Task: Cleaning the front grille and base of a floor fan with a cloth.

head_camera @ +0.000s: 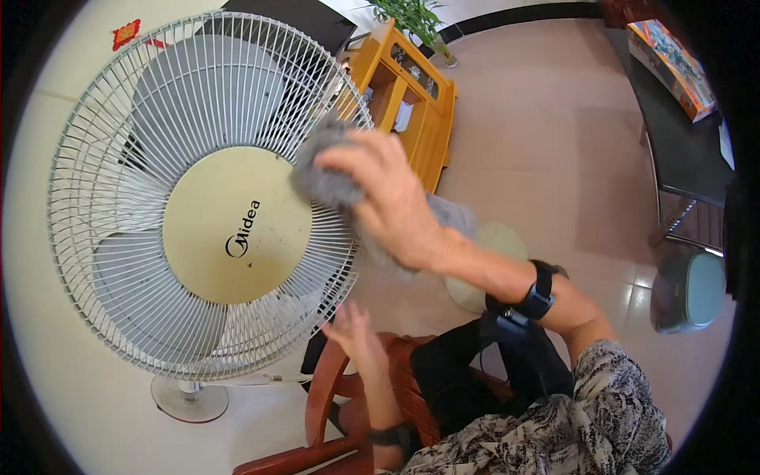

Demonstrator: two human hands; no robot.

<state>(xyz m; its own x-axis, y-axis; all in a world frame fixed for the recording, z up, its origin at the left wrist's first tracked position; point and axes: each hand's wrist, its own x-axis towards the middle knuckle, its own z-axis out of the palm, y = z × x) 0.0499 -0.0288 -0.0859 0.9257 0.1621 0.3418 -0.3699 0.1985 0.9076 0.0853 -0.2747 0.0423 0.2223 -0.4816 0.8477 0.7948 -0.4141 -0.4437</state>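
Note:
A Midea electric fan with a round metal wire grille (237, 74) and a gold centre disc (237, 225) fills the left side of the view. My right hand (389, 190) grips a fluffy grey cloth (326, 169) against the grille's right side, by the disc's edge; part of the cloth hangs behind the hand and wrist. Dark specks dot the disc. My left hand (359, 341), blurred and with fingers apart, is close to the grille's lower right rim and holds nothing; whether it touches the wires is unclear.
A reddish wooden chair (323, 392) stands below the fan, beside my legs. Behind the fan is a yellow wooden cabinet (424, 130). A dark table (677, 142) bearing a colourful box (674, 68) and a green stool (703, 291) stand at the right.

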